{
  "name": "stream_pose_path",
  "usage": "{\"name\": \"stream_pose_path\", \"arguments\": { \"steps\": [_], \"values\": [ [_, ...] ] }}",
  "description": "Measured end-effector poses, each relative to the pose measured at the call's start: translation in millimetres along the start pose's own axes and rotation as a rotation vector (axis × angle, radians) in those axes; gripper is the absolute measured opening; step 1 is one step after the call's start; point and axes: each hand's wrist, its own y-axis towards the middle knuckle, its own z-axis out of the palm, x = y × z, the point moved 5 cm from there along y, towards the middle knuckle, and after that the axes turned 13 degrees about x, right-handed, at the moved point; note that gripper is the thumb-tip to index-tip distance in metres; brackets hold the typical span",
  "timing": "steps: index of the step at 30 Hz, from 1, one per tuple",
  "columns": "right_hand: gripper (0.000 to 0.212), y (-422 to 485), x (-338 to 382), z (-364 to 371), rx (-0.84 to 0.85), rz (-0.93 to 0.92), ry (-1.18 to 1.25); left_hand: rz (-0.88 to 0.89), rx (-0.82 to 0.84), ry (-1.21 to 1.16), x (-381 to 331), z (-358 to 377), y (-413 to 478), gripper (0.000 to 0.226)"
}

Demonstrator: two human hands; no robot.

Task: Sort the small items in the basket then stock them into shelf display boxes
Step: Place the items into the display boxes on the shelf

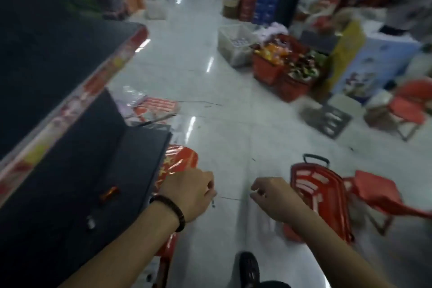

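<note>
Stocking, part done. Left hand (187, 194), right hand (273, 199): fingers curled, contents too blurred to tell. Red basket (320, 196): just right of my right hand, looks near empty. Orange-wrapped item (109, 193): on shelf (70, 170), left of my left hand. Full baskets (280, 65) beyond both hands: unsorted, I judge.

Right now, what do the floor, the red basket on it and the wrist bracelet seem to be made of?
Floor: likely polished tile, glossy; it mirrors the ceiling lights and shows thin joint lines.
Red basket: probably moulded plastic, with slotted walls and a dark handle.
Bracelet: dark round beads, perhaps wood; the blur leaves it open.
</note>
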Motion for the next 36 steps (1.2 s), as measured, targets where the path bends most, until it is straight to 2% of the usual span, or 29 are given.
{"name": "stream_pose_path", "arguments": {
  "steps": [3, 7, 11, 15, 18, 20, 25, 28, 30, 32, 36],
  "values": [
    [0.024, -29.4, -112.3, 0.0, -0.052, 0.198, 0.166, 0.119, 0.147, 0.072, -66.5, 33.0, 67.9, 0.025],
    [0.007, -54.8, -242.0, 4.8, -0.109, 0.417, 0.403, 0.233, 0.323, 0.161, -156.1, 78.9, 160.5, 0.024],
    [0.019, -42.5, -353.1, 4.1, -0.119, 0.505, 0.571, 0.276, 0.436, 0.208, -239.6, 127.4, 263.2, 0.023],
    [0.018, 4.6, -458.7, 11.7, -0.077, 0.572, 0.704, 0.269, 0.527, 0.118, -295.6, 186.1, 370.1, 0.02],
    [0.012, 55.7, -530.1, 35.1, -0.03, 0.628, 0.791, 0.25, 0.546, 0.068, -309.3, 241.8, 438.3, 0.018],
    [0.012, 97.5, -574.1, 56.6, -0.019, 0.661, 0.837, 0.233, 0.541, 0.042, -308.8, 284.0, 482.5, 0.019],
    [0.012, 220.6, -647.4, 132.3, 0.027, 0.665, 0.959, 0.104, 0.514, 0.008, -295.5, 393.7, 583.1, 0.041],
    [0.013, 296.8, -693.8, 199.8, 0.033, 0.707, 1.049, 0.026, 0.394, -0.098, -294.4, 459.2, 648.6, 0.062],
    [0.026, 341.7, -722.5, 245.5, 0.023, 0.748, 1.099, -0.013, 0.307, -0.155, -293.3, 495.3, 685.4, 0.075],
    [0.039, 380.1, -740.0, 282.1, 0.008, 0.772, 1.145, -0.005, 0.208, -0.177, -290.0, 523.2, 712.0, 0.08],
    [0.041, 441.8, -751.4, 322.3, -0.034, 0.751, 1.185, 0.022, 0.079, -0.171, -275.7, 561.8, 727.7, 0.086]
  ]
}}
